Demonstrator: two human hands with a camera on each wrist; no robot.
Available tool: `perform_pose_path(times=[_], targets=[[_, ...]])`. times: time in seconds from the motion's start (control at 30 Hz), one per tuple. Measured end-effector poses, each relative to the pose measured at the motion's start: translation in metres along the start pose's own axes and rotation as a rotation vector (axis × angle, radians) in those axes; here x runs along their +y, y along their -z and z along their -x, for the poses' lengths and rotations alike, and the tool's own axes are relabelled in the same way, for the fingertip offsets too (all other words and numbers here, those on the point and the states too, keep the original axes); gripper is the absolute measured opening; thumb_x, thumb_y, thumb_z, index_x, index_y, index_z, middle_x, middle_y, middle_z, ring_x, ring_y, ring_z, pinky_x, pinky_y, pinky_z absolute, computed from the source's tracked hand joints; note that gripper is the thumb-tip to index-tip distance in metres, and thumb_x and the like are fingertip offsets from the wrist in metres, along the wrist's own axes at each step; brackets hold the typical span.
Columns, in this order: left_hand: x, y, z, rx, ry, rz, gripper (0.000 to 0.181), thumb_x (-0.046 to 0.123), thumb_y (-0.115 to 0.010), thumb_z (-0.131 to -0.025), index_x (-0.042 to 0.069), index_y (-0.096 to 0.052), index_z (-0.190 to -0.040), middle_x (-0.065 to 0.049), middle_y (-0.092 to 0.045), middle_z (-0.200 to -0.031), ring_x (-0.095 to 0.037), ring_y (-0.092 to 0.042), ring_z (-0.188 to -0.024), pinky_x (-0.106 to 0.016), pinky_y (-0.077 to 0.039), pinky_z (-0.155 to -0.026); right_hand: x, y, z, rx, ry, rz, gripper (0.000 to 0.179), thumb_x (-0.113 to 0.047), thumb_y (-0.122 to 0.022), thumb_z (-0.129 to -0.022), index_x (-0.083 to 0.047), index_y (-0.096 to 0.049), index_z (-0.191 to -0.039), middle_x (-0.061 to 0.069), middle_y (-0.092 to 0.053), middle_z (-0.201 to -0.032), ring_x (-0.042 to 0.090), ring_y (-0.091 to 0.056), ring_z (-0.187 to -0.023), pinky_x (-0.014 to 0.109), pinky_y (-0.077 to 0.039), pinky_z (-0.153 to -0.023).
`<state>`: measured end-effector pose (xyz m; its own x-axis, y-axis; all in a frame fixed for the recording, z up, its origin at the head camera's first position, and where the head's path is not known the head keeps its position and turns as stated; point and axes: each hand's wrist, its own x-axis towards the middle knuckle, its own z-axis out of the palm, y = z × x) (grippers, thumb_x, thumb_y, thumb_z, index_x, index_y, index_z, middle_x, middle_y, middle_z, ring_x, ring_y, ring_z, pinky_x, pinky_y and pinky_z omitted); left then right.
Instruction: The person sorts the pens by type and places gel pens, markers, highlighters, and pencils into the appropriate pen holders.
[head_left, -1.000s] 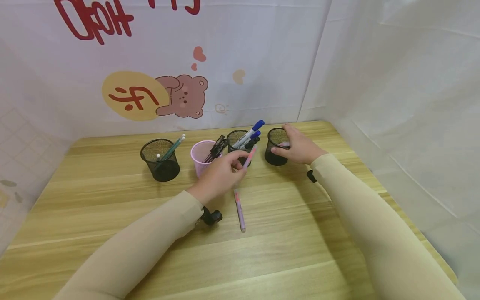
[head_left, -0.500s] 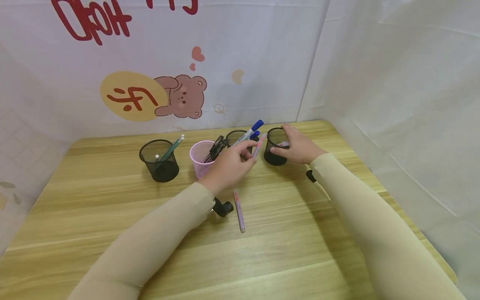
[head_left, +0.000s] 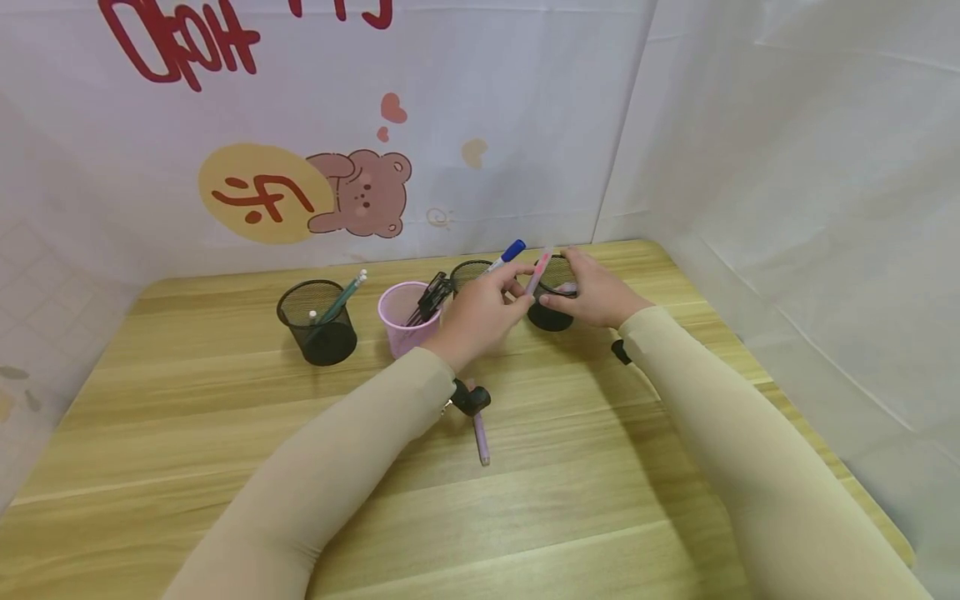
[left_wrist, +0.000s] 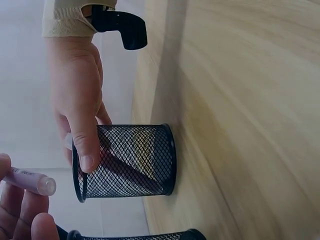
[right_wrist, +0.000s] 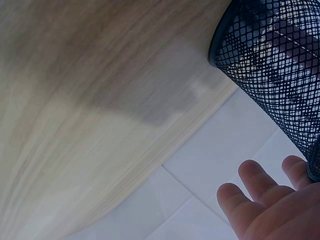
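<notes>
My left hand [head_left: 487, 315] pinches a slim lilac highlighter [head_left: 537, 271], tilted, with its pink part uppermost. In the head view the highlighter overlaps the left rim of the rightmost black mesh pen cup [head_left: 551, 319]. My right hand [head_left: 596, 292] grips that cup at its rim, thumb on the near side and fingers round the back. Through the mesh in the left wrist view a slanted pen [left_wrist: 125, 167] shows inside the cup. A second lilac highlighter [head_left: 482, 440] lies on the wooden table, its upper end partly hidden by the left wrist camera.
To the left stand a black mesh cup [head_left: 330, 343] with green pencils [head_left: 343, 297], a pink cup [head_left: 405, 337] with black pens [head_left: 431, 296], and another black cup [head_left: 467, 271] with a blue-capped marker [head_left: 512, 252], partly behind my left hand. A white curtain [head_left: 525, 125] backs the table [head_left: 570, 500].
My left hand has moved right and slightly away from me, carrying the highlighter from in front of the marker cup to the rightmost cup's rim. My right hand keeps its grip there.
</notes>
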<state>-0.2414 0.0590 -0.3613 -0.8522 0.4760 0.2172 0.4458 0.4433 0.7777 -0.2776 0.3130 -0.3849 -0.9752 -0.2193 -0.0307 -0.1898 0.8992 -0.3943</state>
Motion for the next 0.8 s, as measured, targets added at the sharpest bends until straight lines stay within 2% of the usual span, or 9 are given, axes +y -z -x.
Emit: perform_pose_path(times=[0.1,0.23,0.37,0.5,0.63,0.8], targets=[[0.002,-0.003,-0.006,0.001,-0.009,0.026,0.043,0.028,-0.066,-0.105,0.033,-0.059,-0.147,0.007,-0.068,-0.103,-0.012,-0.065,-0.078,-0.03,-0.05,-0.061,-0.001,0.0,0.001,0.016,0.018,-0.018,0.105,-0.067,-0.064,-0.095,-0.009,-0.016,-0.168,0.02,-0.02,-0.174,0.042,-0.038,-0.153,0.063,-0.034,-0.123],[0.006,-0.007,-0.012,0.025,-0.006,0.006,0.045,0.028,-0.066,-0.104,0.036,-0.059,-0.148,0.007,-0.07,-0.105,-0.01,-0.068,-0.086,-0.03,-0.053,-0.066,-0.001,-0.002,0.001,0.025,0.038,-0.045,0.102,-0.065,-0.066,-0.095,-0.011,-0.019,-0.168,0.019,-0.021,-0.173,0.04,-0.046,-0.148,0.062,-0.035,-0.123],[0.011,-0.011,-0.015,0.065,-0.001,-0.028,0.045,0.029,-0.068,-0.104,0.036,-0.059,-0.147,0.009,-0.07,-0.106,-0.008,-0.069,-0.087,-0.029,-0.053,-0.065,0.002,-0.004,-0.001,0.031,0.05,-0.041,0.099,-0.064,-0.066,-0.096,-0.016,-0.018,-0.168,0.016,-0.02,-0.174,0.04,-0.038,-0.153,0.062,-0.033,-0.124],[0.017,-0.016,-0.019,0.094,-0.014,-0.051,0.043,0.03,-0.066,-0.104,0.034,-0.06,-0.147,0.01,-0.071,-0.108,-0.008,-0.067,-0.083,-0.029,-0.051,-0.062,0.003,-0.005,-0.001,0.051,0.082,-0.047,0.092,-0.059,-0.069,-0.096,-0.021,-0.023,-0.167,0.013,-0.026,-0.172,0.037,-0.035,-0.154,0.062,-0.034,-0.123],[0.021,-0.02,-0.025,0.122,-0.026,-0.07,0.042,0.031,-0.064,-0.106,0.036,-0.059,-0.147,0.011,-0.07,-0.109,-0.008,-0.064,-0.08,-0.029,-0.047,-0.06,0.002,-0.005,-0.001,0.068,0.103,-0.053,0.092,-0.052,-0.073,-0.096,-0.021,-0.023,-0.167,0.013,-0.031,-0.17,0.035,-0.034,-0.155,0.06,-0.034,-0.124],[0.022,-0.026,-0.033,0.152,-0.055,-0.062,0.042,0.029,-0.062,-0.107,0.034,-0.059,-0.148,0.009,-0.071,-0.113,-0.006,-0.068,-0.089,-0.028,-0.051,-0.064,0.0,-0.004,0.0,0.075,0.122,-0.055,0.091,-0.047,-0.075,-0.096,-0.018,-0.024,-0.166,0.013,-0.03,-0.171,0.034,-0.032,-0.157,0.058,-0.032,-0.125]])
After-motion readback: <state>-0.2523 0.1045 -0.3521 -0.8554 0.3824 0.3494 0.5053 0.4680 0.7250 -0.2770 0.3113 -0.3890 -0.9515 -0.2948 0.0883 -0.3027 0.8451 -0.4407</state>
